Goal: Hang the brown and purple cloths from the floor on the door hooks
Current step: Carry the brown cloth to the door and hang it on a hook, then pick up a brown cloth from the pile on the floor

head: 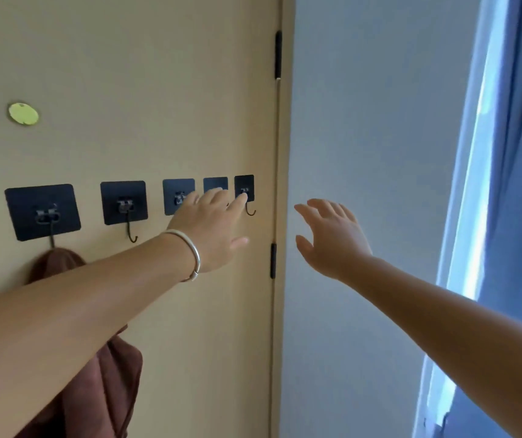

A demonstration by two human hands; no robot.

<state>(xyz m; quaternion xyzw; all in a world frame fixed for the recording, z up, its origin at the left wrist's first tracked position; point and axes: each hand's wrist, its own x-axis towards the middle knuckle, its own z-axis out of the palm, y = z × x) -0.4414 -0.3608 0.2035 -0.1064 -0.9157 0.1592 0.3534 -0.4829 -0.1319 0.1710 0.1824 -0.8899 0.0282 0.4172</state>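
A row of black adhesive hooks runs across the beige door. The brown cloth hangs from the leftmost visible hook, partly hidden behind my left forearm. My left hand, with a silver bracelet on the wrist, is stretched out with its fingers apart, its fingertips at the rightmost hook. It covers most of the hook beside that one. My right hand is raised, empty and spread, in front of the pale wall. No purple cloth is in view.
The second hook and third hook carry nothing. A round yellow-green disc sits higher on the door. Black hinges mark the door's right edge. The pale wall and a blue curtain lie to the right.
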